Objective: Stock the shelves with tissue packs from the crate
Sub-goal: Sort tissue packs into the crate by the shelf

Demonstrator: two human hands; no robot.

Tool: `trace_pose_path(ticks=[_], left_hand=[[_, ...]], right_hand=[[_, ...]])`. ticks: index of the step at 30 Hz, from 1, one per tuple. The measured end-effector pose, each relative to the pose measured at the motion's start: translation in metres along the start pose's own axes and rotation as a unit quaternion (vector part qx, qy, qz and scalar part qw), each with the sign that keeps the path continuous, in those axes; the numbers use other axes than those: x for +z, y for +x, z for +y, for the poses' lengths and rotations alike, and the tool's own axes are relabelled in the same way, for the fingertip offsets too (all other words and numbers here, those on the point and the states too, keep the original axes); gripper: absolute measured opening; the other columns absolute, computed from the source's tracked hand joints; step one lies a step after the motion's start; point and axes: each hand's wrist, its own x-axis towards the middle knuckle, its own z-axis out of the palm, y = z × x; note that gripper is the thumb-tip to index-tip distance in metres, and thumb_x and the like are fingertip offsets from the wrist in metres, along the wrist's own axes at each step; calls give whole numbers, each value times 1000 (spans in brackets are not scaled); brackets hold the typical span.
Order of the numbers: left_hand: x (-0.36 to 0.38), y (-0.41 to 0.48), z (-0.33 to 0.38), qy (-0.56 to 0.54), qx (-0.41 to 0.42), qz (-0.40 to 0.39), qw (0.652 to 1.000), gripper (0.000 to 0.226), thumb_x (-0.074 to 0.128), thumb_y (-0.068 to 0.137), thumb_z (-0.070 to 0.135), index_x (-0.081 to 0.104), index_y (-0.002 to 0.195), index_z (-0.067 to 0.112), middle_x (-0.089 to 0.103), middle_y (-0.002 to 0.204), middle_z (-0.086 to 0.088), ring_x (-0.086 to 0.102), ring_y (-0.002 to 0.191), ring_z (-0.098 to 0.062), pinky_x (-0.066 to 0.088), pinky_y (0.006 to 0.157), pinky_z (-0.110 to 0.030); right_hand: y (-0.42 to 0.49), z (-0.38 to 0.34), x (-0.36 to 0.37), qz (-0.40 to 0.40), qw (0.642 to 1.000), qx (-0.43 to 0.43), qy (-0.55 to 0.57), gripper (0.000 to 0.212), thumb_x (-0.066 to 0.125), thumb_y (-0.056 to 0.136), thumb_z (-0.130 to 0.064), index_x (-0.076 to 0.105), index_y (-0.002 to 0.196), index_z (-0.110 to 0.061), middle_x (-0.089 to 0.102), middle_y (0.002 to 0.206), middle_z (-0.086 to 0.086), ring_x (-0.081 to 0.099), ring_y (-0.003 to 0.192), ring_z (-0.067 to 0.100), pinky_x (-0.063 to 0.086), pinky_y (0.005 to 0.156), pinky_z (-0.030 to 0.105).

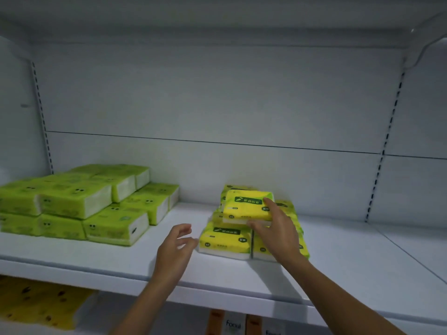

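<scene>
On shelf (pixel 338 250), right hand (pixel 278 228) grips top yellow pack (pixel 244 206), stack (pixel 225 240) below half-hidden; left hand (pixel 176 247) loose, empty.

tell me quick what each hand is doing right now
Left hand: open, fingers loosely curled, holding nothing.
Right hand: closed on the top yellow tissue pack, fingers over it and thumb under its front edge.

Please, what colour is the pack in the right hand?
The pack is yellow with a dark green label; head view.
</scene>
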Motion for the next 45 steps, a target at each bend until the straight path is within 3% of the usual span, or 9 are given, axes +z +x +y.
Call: trace_pose_path(ticks=[11, 21, 24, 28, 32, 36, 39, 43, 45], left_hand=[[-3, 4, -19, 5, -29, -3, 1000, 31, 66, 75, 20, 56, 104, 19, 60, 108, 2, 56, 99, -17, 43, 84, -31], [-6, 5, -19, 7, -15, -3, 1000, 30, 60, 83, -1, 56, 104, 20, 59, 110, 3, 58, 100, -15, 43, 80, -27], [-17, 6, -15, 0, -12, 5, 1000, 29, 60, 84, 0, 56, 106, 18, 59, 112, 2, 58, 91, -10, 43, 77, -25], [-61, 4, -14, 8, -6, 76, 997, 27, 60, 83, 2, 57, 103, 19, 59, 108, 3, 57, 82, -4, 44, 74, -26], [-136, -22, -17, 41, 3, 131, 990, 30, 61, 70, 24, 55, 100, 26, 60, 102, 9, 59, 82, -8, 47, 76, -26], [-225, -80, -48, 80, -41, 223, 971, 29, 65, 78, 15, 53, 105, 20, 60, 107, 1, 57, 86, -10, 47, 73, -19], [-286, -143, -79, 117, -96, 298, 942, 30, 62, 79, 18, 54, 107, 17, 59, 98, 9, 58, 79, -3, 46, 68, -18], [-349, -219, -138, 140, -193, 367, 899, 20, 57, 89, 11, 53, 106, 22, 59, 108, -1, 58, 96, -22, 49, 80, -38], [-368, -246, -169, 134, -235, 378, 885, 19, 55, 91, 14, 52, 108, 23, 57, 110, 1, 56, 100, -20, 49, 78, -32]], right_hand=[[40, -11, 42, -112, 984, 66, -121, 63, 56, 84, -53, 34, 136, -25, 54, 130, 9, 38, 127, 32, 31, 100, 46], [54, -7, 47, -121, 976, 65, -167, 72, 58, 80, -54, 33, 138, -20, 41, 141, 12, 31, 131, 34, 29, 102, 49], [52, -19, 43, -42, 991, -9, -129, 79, 65, 78, -49, 32, 142, -17, 34, 146, 13, 28, 133, 34, 28, 103, 48], [38, -78, 60, 42, 982, -183, -15, 68, 70, 78, -31, 45, 136, -10, 47, 136, 14, 41, 123, 36, 35, 96, 46], [0, -162, 107, -45, 961, -247, 119, 59, 63, 79, -25, 46, 133, -8, 52, 128, 14, 47, 118, 32, 36, 97, 41], [-77, -230, 172, -138, 917, -304, 220, 59, 57, 74, -20, 48, 130, -5, 55, 121, 15, 53, 109, 32, 41, 93, 39], [-153, -262, 223, -246, 881, -327, 239, 54, 60, 79, -13, 46, 131, -6, 54, 123, 13, 53, 109, 28, 40, 90, 37], [-252, -271, 295, -404, 824, -328, 223, 52, 60, 86, -14, 42, 135, -9, 50, 130, 9, 48, 117, 24, 41, 92, 36], [-294, -263, 331, -463, 803, -318, 200, 51, 58, 90, -17, 38, 138, -11, 47, 133, 7, 46, 120, 22, 40, 93, 33]])
